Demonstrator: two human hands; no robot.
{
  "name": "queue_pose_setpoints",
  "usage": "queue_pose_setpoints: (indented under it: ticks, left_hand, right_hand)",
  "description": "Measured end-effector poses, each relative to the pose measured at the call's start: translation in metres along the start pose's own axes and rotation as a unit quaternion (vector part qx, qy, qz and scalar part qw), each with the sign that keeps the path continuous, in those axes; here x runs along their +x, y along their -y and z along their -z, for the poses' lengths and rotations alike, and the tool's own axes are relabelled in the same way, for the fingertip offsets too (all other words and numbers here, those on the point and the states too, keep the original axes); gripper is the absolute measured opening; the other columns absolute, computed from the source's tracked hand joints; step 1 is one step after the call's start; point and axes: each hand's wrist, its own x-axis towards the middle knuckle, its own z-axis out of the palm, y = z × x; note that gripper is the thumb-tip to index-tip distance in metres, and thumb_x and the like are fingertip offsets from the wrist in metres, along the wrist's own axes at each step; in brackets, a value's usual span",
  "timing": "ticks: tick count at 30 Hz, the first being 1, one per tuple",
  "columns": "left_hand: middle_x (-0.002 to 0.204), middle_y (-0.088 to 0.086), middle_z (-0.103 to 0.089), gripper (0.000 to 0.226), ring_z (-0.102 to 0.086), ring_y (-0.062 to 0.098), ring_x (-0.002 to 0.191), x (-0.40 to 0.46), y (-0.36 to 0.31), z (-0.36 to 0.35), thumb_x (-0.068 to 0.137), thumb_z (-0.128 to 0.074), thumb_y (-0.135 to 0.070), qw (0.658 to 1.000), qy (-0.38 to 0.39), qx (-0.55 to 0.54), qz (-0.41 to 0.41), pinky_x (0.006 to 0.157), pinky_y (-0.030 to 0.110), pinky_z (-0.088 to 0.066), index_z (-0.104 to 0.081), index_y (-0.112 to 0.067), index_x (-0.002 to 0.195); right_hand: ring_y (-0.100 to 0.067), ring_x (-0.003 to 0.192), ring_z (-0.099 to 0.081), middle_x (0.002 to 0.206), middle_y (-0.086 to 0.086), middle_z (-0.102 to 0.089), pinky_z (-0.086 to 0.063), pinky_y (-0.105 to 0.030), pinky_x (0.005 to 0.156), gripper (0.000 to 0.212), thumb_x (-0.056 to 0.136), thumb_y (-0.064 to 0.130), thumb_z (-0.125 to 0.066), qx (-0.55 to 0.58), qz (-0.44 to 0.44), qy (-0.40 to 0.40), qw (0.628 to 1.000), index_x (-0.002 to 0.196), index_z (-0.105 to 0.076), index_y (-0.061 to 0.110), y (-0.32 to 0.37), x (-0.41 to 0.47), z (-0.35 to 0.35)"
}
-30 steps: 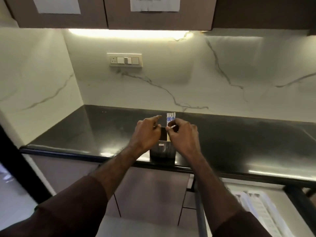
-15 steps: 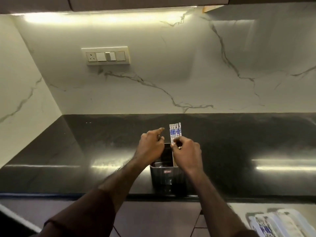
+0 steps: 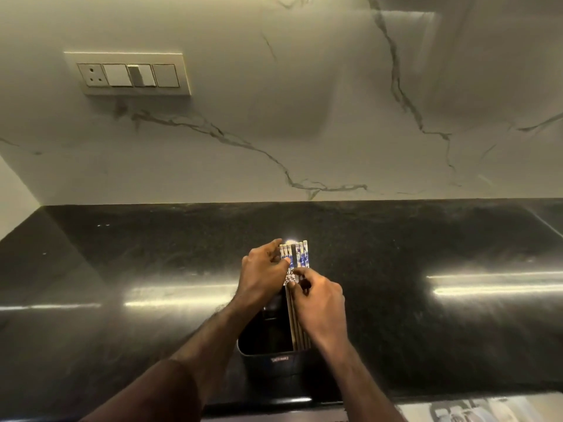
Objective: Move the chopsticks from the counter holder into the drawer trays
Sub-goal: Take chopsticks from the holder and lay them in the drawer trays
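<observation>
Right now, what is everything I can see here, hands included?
chopsticks: about six, blue-and-white tops on wooden shafts, upright in the holder.
holder: one, black, near the counter's front edge.
counter: one, glossy black.
wall: white marble with grey veins, behind the counter.
switch plate: one, cream, upper left of the wall.
drawer trays: pale, partly visible, bottom right below the counter.
left hand: pinches the left chopsticks.
right hand: pinches the shafts lower down.
</observation>
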Motion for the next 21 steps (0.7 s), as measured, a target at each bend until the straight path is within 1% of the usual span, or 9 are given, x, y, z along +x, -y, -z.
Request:
queue_pose_setpoints:
  ticks: [3,5,7,9,12,14,16,19,21]
  left_hand:
    - [0.083,-0.03,-0.07,0.038,-0.061,-0.02,0.074,0.002,0.003,-0.002,0.081,-0.069,-0.008,0.999,0.0,-0.034,-0.01,0.073,0.006,-0.049,-0.068,-0.021,0.117]
    - [0.068,-0.037,-0.065,0.036,-0.064,-0.017,0.073,0.003,0.005,-0.002,0.08,-0.072,-0.007,0.998,-0.003,-0.059,-0.01,0.066,0.003,-0.048,-0.07,-0.029,0.109]
    - [0.073,-0.022,-0.072,0.033,-0.069,-0.006,0.072,0.004,0.005,-0.001,0.079,-0.075,-0.007,0.995,-0.014,-0.097,0.009,0.065,0.01,-0.052,-0.072,-0.026,0.106]
    - [0.08,-0.004,-0.076,0.029,-0.073,0.007,0.073,0.005,0.006,0.003,0.078,-0.076,-0.005,0.99,-0.013,-0.134,0.029,0.067,0.02,-0.057,-0.073,-0.015,0.105]
    - [0.081,0.008,-0.076,0.026,-0.074,0.02,0.074,0.008,-0.005,0.014,0.075,-0.078,-0.002,0.985,-0.001,-0.167,0.03,0.072,0.033,-0.06,-0.073,-0.009,0.1]
    - [0.084,0.012,-0.075,0.026,-0.074,0.025,0.077,0.013,-0.02,0.028,0.073,-0.078,0.0,0.981,0.014,-0.193,0.017,0.075,0.037,-0.059,-0.073,-0.012,0.096]
    - [0.087,0.012,-0.075,0.028,-0.074,0.026,0.08,0.018,-0.039,0.046,0.074,-0.078,-0.002,0.979,0.037,-0.198,-0.013,0.074,0.035,-0.06,-0.071,-0.013,0.099]
    - [0.091,0.011,-0.075,0.031,-0.074,0.024,0.083,0.024,-0.069,0.074,0.077,-0.075,-0.005,0.978,0.069,-0.19,-0.06,0.073,0.03,-0.06,-0.069,-0.011,0.107]
    - [0.09,0.008,-0.076,0.033,-0.074,0.021,0.082,0.026,-0.09,0.091,0.077,-0.075,-0.007,0.978,0.064,-0.181,-0.081,0.072,0.029,-0.06,-0.068,-0.012,0.108]
  right_hand:
    - [-0.007,0.087,-0.069,0.098,0.008,-0.074,-0.056,-0.028,0.08,0.026,0.092,0.031,-0.062,-0.005,-0.004,-0.001,1.0,0.118,-0.067,0.027,-0.002,0.0,-0.004]
    - [-0.007,0.085,-0.069,0.095,0.008,-0.073,-0.057,-0.028,0.079,0.025,0.092,0.034,-0.062,-0.008,-0.012,0.004,1.0,0.116,-0.066,0.027,0.0,0.002,-0.007]
    - [-0.007,0.082,-0.068,0.092,0.007,-0.073,-0.056,-0.028,0.077,0.024,0.092,0.036,-0.062,-0.017,-0.017,0.013,1.0,0.111,-0.068,0.024,0.002,0.004,-0.01]
    - [-0.004,0.076,-0.066,0.088,0.007,-0.072,-0.053,-0.021,0.068,0.022,0.091,0.037,-0.062,-0.024,-0.017,0.015,0.999,0.106,-0.07,0.023,0.003,0.006,-0.011]
    - [-0.002,0.067,-0.061,0.082,0.007,-0.071,-0.049,-0.015,0.059,0.019,0.09,0.038,-0.064,-0.018,-0.005,0.03,0.999,0.098,-0.072,0.023,0.007,0.011,-0.01]
    - [-0.004,0.072,-0.064,0.084,0.007,-0.072,-0.055,-0.025,0.068,0.019,0.088,0.039,-0.066,-0.005,0.002,0.057,0.998,0.094,-0.073,0.022,0.011,0.016,-0.007]
    - [-0.007,0.078,-0.066,0.086,0.008,-0.073,-0.054,-0.028,0.073,0.02,0.086,0.04,-0.068,0.034,0.004,0.084,0.996,0.095,-0.074,0.024,0.016,0.021,-0.003]
    - [-0.002,0.069,-0.065,0.073,0.011,-0.07,-0.055,-0.025,0.067,0.013,0.088,0.037,-0.067,0.12,0.015,0.134,0.984,0.085,-0.073,0.025,0.026,0.029,0.006]
    - [0.002,0.065,-0.064,0.069,0.013,-0.068,-0.052,-0.015,0.06,0.009,0.09,0.031,-0.066,0.151,0.038,0.164,0.974,0.083,-0.071,0.027,0.035,0.033,0.013]
